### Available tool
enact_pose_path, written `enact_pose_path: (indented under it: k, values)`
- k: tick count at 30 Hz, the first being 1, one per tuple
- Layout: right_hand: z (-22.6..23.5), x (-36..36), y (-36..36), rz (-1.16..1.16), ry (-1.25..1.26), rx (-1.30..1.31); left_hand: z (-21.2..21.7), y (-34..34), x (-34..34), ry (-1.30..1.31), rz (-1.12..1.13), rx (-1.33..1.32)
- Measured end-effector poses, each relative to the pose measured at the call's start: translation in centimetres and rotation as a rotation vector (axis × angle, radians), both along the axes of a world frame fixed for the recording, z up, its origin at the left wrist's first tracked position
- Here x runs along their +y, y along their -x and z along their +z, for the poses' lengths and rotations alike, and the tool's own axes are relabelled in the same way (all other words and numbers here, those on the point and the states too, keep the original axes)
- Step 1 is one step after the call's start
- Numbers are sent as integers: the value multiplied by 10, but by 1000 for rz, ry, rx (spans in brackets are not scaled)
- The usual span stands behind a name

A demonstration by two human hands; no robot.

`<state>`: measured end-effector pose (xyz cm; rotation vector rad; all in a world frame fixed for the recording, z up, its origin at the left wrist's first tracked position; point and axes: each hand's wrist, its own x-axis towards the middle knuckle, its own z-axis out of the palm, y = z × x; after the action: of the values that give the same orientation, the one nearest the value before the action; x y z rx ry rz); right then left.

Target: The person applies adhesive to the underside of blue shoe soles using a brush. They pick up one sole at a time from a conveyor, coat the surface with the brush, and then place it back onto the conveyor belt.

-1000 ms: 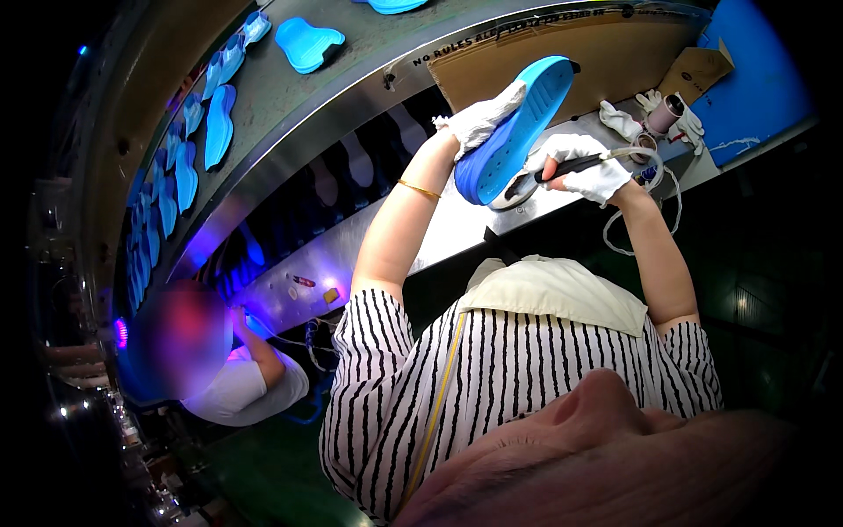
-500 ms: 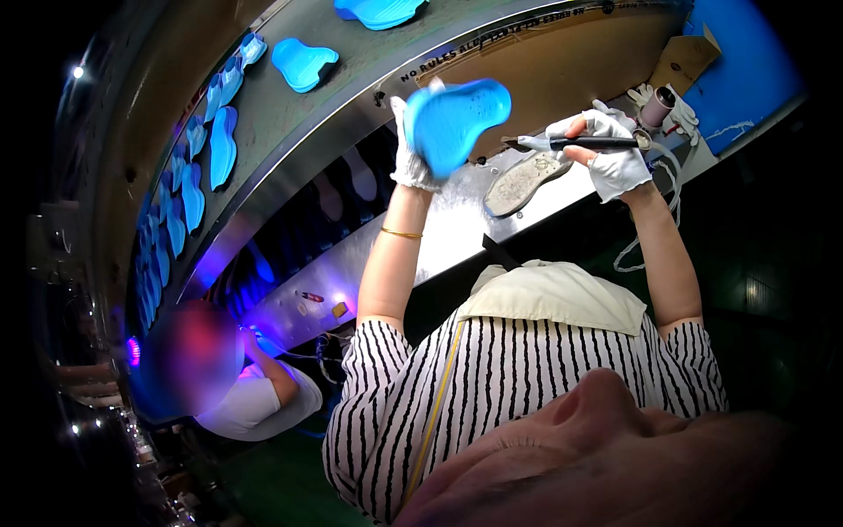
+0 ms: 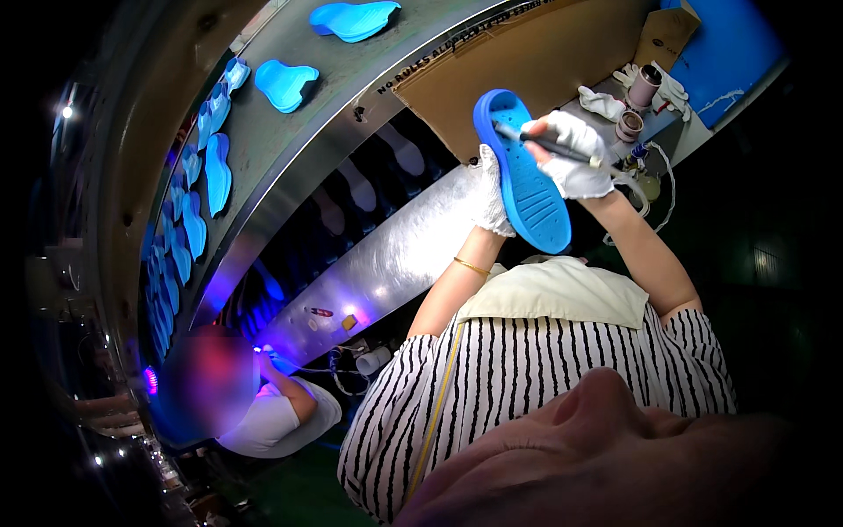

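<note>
In my gloved left hand (image 3: 493, 195) is a blue shoe sole (image 3: 537, 206), gripped by its left edge and tilted so its raised rim and grooved, dotted inner face show. My right hand (image 3: 575, 167), in a white glove with bare fingertips, is closed around a black-handled brush (image 3: 564, 150). The brush tip reaches into the rounded upper end of the sole; whether it touches the surface I cannot tell. A pale tube trails from the brush's back end past my right wrist.
A belt (image 3: 290, 132) with several blue soles (image 3: 218, 174) curves along the left. Below it, more soles stand in a dark rack beside a metal bench (image 3: 386, 255). Spools (image 3: 644, 86) and white gloves (image 3: 602, 103) lie at right. A co-worker (image 3: 279, 417) sits lower left.
The blue sole has been turned to show its inner face and moved right, nearer my body. My right hand has brought the brush up to it. The grey sole on the bench no longer shows.
</note>
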<state>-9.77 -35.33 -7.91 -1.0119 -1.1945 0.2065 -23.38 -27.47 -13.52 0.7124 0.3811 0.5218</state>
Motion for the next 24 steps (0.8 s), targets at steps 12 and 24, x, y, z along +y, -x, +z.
enact_pose_path:
  k: [12, 24]
  values:
    - [14, -27, 25, 119, 178, -114, 19, -4, 18, 11, 177, -249]
    - [12, -36, 8, 230, 314, -24, 46, 2, 25, 61, 240, -300]
